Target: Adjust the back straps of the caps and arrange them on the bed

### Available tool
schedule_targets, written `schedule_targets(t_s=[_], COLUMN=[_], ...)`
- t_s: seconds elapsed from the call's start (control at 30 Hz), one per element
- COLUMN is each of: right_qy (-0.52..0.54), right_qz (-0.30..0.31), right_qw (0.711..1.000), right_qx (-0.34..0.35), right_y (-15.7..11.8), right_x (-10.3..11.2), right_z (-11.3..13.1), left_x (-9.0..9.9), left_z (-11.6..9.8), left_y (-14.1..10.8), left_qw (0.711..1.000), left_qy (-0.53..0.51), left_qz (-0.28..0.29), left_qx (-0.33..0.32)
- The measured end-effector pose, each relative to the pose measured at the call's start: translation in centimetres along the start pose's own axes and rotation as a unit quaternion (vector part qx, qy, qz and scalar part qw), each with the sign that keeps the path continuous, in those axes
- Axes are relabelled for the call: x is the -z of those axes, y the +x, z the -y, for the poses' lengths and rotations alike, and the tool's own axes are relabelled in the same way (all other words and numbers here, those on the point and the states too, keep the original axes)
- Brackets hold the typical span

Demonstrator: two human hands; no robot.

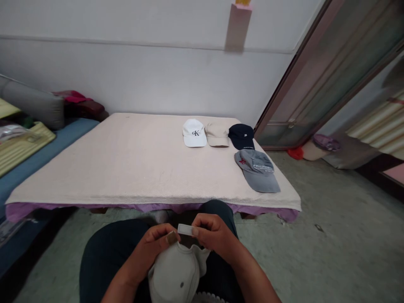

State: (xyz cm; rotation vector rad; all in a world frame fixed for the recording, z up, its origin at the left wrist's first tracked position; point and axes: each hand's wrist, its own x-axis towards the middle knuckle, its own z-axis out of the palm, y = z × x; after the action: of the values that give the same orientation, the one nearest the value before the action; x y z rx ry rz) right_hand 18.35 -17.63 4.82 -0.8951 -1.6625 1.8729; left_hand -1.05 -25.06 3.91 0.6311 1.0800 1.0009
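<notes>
An off-white baseball cap (173,273) rests in my lap with its back opening turned away from me. My left hand (154,244) is closed on the cap's edge at the left of that opening; a brownish patch shows on the thumb. My right hand (217,235) pinches the light closure strap (185,229) of the same cap between thumb and fingers. The strap's left end sticks out, close to my left fingertips; I cannot tell whether the left fingers touch it. Part of the cap is hidden below the frame's edge.
Before my knees stands a bed-like table (126,164) with a cream cover. On its right side lie a white cap (193,139), a beige cap (217,134), a navy cap (240,136) and a grey cap (260,176). A grey cushion (34,101) is at left.
</notes>
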Motion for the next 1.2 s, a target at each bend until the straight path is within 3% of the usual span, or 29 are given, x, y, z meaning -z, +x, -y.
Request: schedule_targets(t_s=[0.6,1.2], right_qy=[0.003,-0.014], right_qz=[0.070,0.125], right_qw=[0.997,0.990], right_qx=[-0.040,-0.063], right_y=[-0.1,0.5], right_x=[0.5,1.0], right_z=[0.3,0.8], left_x=[0.6,0.4], left_z=[1.4,1.0], left_y=[0.7,0.5], left_qw=[0.999,0.999], left_qy=[0.027,0.035], left_qz=[-0.021,0.037], left_qx=[0.009,0.020])
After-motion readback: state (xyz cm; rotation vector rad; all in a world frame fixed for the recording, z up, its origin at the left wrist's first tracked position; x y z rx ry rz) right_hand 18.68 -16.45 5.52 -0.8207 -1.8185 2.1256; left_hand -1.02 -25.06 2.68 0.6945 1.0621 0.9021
